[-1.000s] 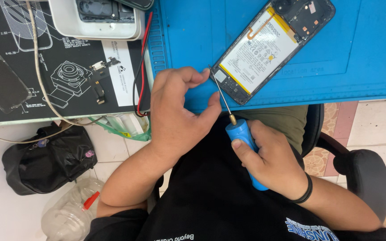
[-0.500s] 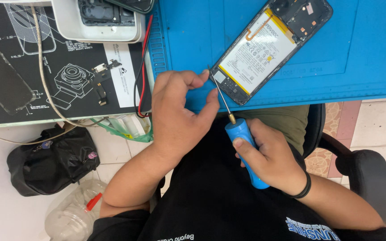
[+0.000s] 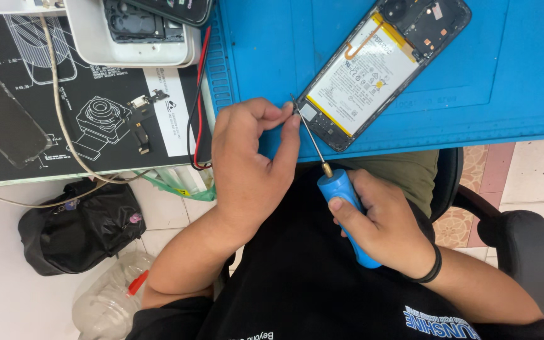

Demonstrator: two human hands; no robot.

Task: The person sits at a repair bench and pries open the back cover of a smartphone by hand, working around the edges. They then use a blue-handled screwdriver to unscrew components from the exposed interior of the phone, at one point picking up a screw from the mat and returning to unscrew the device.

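Note:
An opened phone (image 3: pixel 382 66) with its back cover off lies at a slant on the blue mat (image 3: pixel 505 69), its white battery showing. My right hand (image 3: pixel 379 220) grips a blue-handled screwdriver (image 3: pixel 341 195) whose thin shaft points up to the phone's lower corner. My left hand (image 3: pixel 250 170) rests on the mat's near edge, thumb and forefinger pinched together at the screwdriver's tip beside that corner. Whether a screw sits between those fingertips is too small to tell.
A black printed mat (image 3: pixel 96 119) lies to the left with a small camera part, cables and a dark phone panel (image 3: pixel 1 119) on it. A white tray (image 3: pixel 140 38) holds another phone frame. Below are a black bag (image 3: pixel 77 226), a plastic bottle (image 3: pixel 105 302) and a chair arm (image 3: pixel 517 245).
The view has shifted slightly. My left thumb and forefinger have closed tighter at the screwdriver tip. My right hand and the screwdriver have held nearly the same position.

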